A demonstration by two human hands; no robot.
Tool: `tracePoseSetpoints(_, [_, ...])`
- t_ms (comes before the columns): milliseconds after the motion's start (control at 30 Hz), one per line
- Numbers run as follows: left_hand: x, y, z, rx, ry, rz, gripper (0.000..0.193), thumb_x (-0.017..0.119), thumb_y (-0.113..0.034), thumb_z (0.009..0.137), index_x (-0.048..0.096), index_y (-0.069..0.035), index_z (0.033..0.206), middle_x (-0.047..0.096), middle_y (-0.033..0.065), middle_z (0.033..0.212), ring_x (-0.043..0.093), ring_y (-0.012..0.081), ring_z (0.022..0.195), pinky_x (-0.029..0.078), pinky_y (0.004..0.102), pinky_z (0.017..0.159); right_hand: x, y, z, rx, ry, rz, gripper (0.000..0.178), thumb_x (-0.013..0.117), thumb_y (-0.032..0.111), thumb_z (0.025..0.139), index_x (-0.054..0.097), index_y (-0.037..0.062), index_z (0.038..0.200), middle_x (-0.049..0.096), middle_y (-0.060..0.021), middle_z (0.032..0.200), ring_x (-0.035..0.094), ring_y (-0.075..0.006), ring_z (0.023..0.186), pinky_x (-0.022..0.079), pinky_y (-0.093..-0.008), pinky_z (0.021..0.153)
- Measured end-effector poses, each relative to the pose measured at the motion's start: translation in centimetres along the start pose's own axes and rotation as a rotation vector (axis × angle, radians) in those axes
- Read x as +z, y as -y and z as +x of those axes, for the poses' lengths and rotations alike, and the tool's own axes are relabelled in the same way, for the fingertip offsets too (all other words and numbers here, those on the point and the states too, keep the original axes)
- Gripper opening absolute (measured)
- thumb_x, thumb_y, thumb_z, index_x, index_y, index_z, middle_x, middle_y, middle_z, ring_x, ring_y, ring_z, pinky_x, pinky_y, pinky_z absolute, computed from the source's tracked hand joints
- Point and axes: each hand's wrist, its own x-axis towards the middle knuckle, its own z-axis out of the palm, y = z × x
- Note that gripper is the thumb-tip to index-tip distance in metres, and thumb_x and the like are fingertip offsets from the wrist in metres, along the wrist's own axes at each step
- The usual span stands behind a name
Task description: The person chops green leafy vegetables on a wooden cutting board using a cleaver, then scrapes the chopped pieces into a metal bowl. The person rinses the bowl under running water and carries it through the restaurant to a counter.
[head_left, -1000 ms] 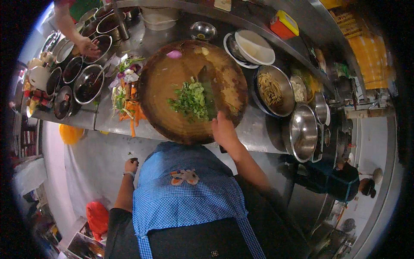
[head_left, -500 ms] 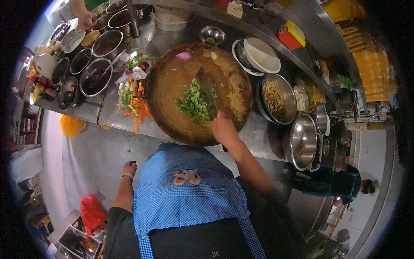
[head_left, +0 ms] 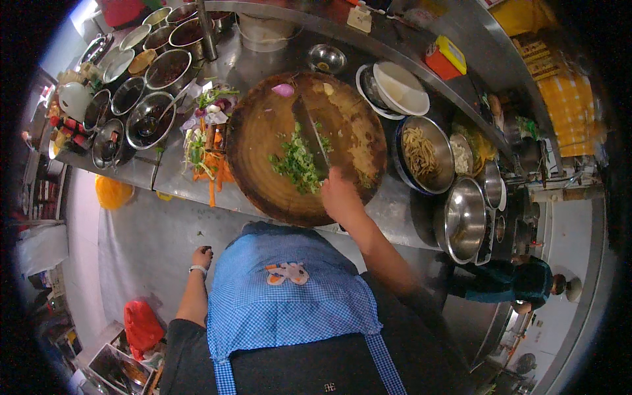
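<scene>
On the round wooden chopping board (head_left: 257,131) lies a heap of chopped green onion (head_left: 297,164). My right hand (head_left: 342,197) is closed round the handle of a cleaver (head_left: 312,125). Its dark blade points away from me along the right side of the heap. A piece of purple onion (head_left: 283,90) and a pale garlic-like piece (head_left: 328,87) rest near the board's far edge. My left hand (head_left: 202,257) hangs low beside the blue checked apron (head_left: 283,303), away from the counter. Its fingers are curled by something small and dark that I cannot make out.
Vegetable trimmings (head_left: 212,148) lie left of the board, with several metal bowls of sauces (head_left: 150,120) beyond. On the right stand white bowls (head_left: 401,89), a bowl of pale strips (head_left: 421,151) and a steel bowl (head_left: 461,217). Another person (head_left: 513,280) is at the far right.
The cleaver blade has tilted and shifted slightly left over the board, its edge now showing. My left hand stays low. Another person's hand at the far left bowls has gone from view.
</scene>
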Motion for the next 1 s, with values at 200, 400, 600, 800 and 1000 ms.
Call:
tracePoseSetpoints(200, [-0.4, 0.6, -1.0, -0.025, -0.007, 0.005, 0.023, 0.056, -0.012, 0.087, 0.064, 0.0, 0.105, 0.067, 0.0105, 0.082, 0.062, 0.0172, 0.068, 0.05, 0.0297, 0.061, -0.3, -0.5, 0.3, -0.079, 0.045, -0.031, 0.032, 0.046, 0.015, 0.089, 0.042, -0.0036, 0.115, 0.06, -0.03, 0.079, 0.059, -0.0477, 0.077, 0.047, -0.0554, 0.069])
tracePoseSetpoints(400, [-0.2, 1.3, -0.3, 0.022, 0.024, 0.122, 0.024, 0.055, -0.012, 0.087, 0.064, 0.0, 0.105, 0.066, 0.009, 0.079, 0.06, 0.0164, 0.065, 0.05, 0.0301, 0.06, -0.3, -0.6, 0.6, -0.205, 0.057, -0.172, 0.04, 0.044, 0.014, 0.087, 0.04, -0.0064, 0.122, 0.062, -0.0308, 0.085, 0.061, -0.0461, 0.08, 0.049, -0.0545, 0.072])
tracePoseSetpoints(600, [0.3, 1.5, 0.1, 0.011, 0.025, 0.018, 0.026, 0.055, -0.014, 0.087, 0.062, 0.001, 0.107, 0.068, 0.0122, 0.085, 0.064, 0.0177, 0.07, 0.051, 0.0305, 0.064, 0.8, -1.9, 1.9, -0.077, -0.006, -0.044, 0.028, 0.046, 0.017, 0.088, 0.042, -0.0027, 0.109, 0.061, -0.0304, 0.079, 0.059, -0.0479, 0.076, 0.046, -0.0555, 0.072])
tracePoseSetpoints(800, [0.3, 2.1, 0.5, -0.024, 0.006, 0.001, 0.026, 0.057, -0.012, 0.086, 0.061, 0.002, 0.108, 0.067, 0.0126, 0.087, 0.063, 0.0176, 0.071, 0.051, 0.0308, 0.065, -0.7, -1.2, 1.4, -0.115, -0.108, -0.074, 0.033, 0.047, 0.017, 0.086, 0.042, -0.0035, 0.111, 0.062, -0.0289, 0.076, 0.062, -0.0452, 0.074, 0.049, -0.0553, 0.068])
tracePoseSetpoints(1000, [-0.5, 2.0, -0.2, -0.022, 0.003, 0.013, 0.024, 0.057, -0.011, 0.085, 0.062, 0.001, 0.104, 0.067, 0.011, 0.082, 0.063, 0.017, 0.07, 0.051, 0.0307, 0.064, -1.0, -2.2, 1.9, -0.201, -0.09, -0.173, 0.035, 0.046, 0.018, 0.087, 0.042, -0.0044, 0.113, 0.062, -0.0282, 0.078, 0.062, -0.0451, 0.074, 0.049, -0.054, 0.067])
